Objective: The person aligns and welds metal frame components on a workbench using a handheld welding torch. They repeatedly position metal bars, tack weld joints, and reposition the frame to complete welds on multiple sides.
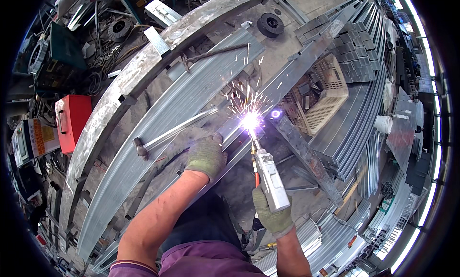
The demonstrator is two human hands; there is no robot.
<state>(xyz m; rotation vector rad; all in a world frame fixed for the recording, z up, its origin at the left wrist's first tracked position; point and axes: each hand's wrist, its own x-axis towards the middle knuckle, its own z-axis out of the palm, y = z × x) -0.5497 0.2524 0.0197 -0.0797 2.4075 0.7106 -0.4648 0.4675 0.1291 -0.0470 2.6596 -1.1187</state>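
My right hand point(274, 214), in a green work glove, is closed round the grip of a silver handheld welding gun point(273, 181). The gun's nozzle points away from me, and white-violet glare with a spray of sparks bursts at its tip. That glare hides the spot on the long grey steel bar point(303, 66) where it works. To the left, my gloved left hand point(207, 157) is closed on the nearer stretch of the same steelwork, its fingertips partly hidden. Beyond that hand a hammer point(141, 150) with a pale metal handle lies across a wide galvanised profile point(165, 109).
A long rusty beam point(110, 102) runs along the left. Behind it stands a red metal box point(75, 123) among cables. A black wheel point(270, 25) lies at the far side. On the right are a beige plastic crate point(333, 87) and stacked steel profiles point(366, 114).
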